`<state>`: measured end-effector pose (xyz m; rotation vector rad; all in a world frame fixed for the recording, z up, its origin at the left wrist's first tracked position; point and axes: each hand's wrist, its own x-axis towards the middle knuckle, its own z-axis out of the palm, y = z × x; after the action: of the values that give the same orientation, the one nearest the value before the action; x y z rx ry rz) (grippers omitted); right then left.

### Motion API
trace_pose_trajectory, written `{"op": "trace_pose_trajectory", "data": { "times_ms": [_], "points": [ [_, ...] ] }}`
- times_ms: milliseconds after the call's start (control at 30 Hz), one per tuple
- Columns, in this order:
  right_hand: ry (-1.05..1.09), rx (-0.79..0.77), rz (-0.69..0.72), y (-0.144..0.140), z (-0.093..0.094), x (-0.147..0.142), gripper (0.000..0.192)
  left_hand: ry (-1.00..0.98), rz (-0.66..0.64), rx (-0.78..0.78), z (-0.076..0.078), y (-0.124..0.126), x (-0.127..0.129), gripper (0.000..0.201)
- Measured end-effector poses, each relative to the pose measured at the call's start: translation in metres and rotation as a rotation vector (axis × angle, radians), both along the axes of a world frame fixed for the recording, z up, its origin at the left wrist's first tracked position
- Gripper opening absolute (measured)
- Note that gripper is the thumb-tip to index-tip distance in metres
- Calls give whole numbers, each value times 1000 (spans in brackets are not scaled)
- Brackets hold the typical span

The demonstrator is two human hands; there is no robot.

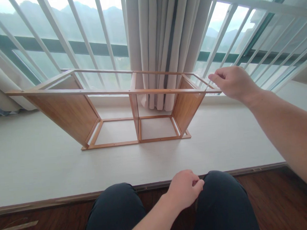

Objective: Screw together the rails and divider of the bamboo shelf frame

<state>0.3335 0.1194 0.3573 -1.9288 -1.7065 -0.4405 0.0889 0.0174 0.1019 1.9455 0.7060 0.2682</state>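
A wooden shelf frame (111,92) with brown side panels and thin rails stands on a wide white sill (42,162). My right hand (232,81) reaches to the frame's near right top corner, fingers pinched together on a thin tool whose tip meets the rail end; the tool is too thin to name. My left hand (184,189) rests loosely curled between my knees, near the sill's front edge; whether it holds anything small is hidden.
Grey curtains (165,42) hang behind the frame, in front of a window with white bars (87,39). A dark wooden floor (271,198) lies below the sill's edge. My knees in dark trousers (117,209) are at the bottom.
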Motion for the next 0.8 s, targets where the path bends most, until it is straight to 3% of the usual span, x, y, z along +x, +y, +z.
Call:
{"op": "trace_pose_trajectory", "data": {
  "times_ms": [567, 700, 800],
  "points": [
    [-28, 82, -95, 5, -1, -8, 53, 19, -10, 7, -1, -1, 0, 33],
    [-53, 28, -134, 8, -1, -5, 47, 25, -23, 2, 1, -1, 0, 33],
    [4, 19, -116, 6, -1, -1, 28, 39, -31, 9, 1, -1, 0, 33]
  ]
}}
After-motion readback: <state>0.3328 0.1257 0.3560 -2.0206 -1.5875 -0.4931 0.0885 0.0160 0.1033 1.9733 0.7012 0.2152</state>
